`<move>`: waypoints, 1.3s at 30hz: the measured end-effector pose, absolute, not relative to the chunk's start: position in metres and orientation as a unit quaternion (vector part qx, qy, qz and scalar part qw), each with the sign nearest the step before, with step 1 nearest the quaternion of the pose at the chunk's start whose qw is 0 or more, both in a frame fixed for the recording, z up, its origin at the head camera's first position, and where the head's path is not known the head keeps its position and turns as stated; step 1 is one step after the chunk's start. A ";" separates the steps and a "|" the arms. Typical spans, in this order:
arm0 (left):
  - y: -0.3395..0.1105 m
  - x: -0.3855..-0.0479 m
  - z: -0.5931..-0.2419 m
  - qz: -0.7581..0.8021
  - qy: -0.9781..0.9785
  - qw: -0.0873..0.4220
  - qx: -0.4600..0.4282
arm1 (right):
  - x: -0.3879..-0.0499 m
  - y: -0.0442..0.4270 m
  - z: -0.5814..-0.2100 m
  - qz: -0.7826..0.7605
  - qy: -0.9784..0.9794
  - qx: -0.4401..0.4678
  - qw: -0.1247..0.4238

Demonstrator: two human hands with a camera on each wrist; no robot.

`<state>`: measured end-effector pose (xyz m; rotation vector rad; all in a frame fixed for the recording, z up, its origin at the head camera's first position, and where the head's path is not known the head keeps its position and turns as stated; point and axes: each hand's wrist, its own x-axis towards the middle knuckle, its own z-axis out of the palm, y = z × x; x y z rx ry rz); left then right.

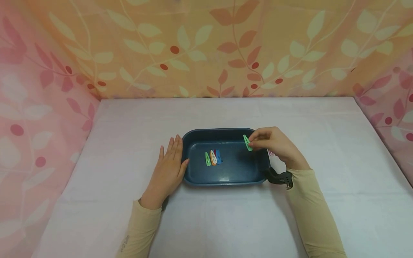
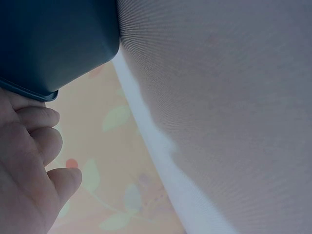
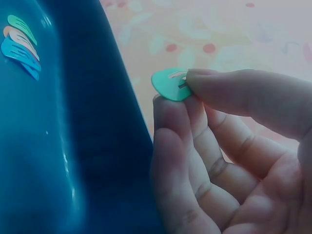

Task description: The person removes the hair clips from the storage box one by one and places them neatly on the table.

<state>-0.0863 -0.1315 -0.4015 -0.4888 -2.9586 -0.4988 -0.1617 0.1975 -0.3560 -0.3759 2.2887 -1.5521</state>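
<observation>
- The right hand point(image 1: 275, 145) has thumb and fingers pinched together on a green hair clip point(image 1: 247, 142), raised over the tray point(image 1: 238, 168) toward its two o'clock corner.
- The left hand point(image 1: 166, 172) has its fingers nearly straight and close together, thumb set apart, touching the tray's rim at nine o'clock.
- From the head, the held clip's long axis slants from eleven o'clock to five.
- A group of clips point(image 1: 213, 157) lies inside, just toward nine o'clock of the tray's middle, lengthwise near twelve to six.
- The right wrist view shows the held clip's rounded end and slots; the left wrist view shows the tray's outer wall, hidden from the head.
</observation>
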 end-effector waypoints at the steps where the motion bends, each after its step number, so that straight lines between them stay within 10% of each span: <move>1: -0.131 -0.086 -0.402 -0.164 -0.972 0.052 -0.161 | -0.161 0.199 -0.356 -0.544 0.811 -0.130 0.173; 39: -0.132 -0.086 -0.400 -0.160 -0.974 0.038 -0.155 | -0.153 0.249 -0.362 -0.583 0.793 -0.108 0.140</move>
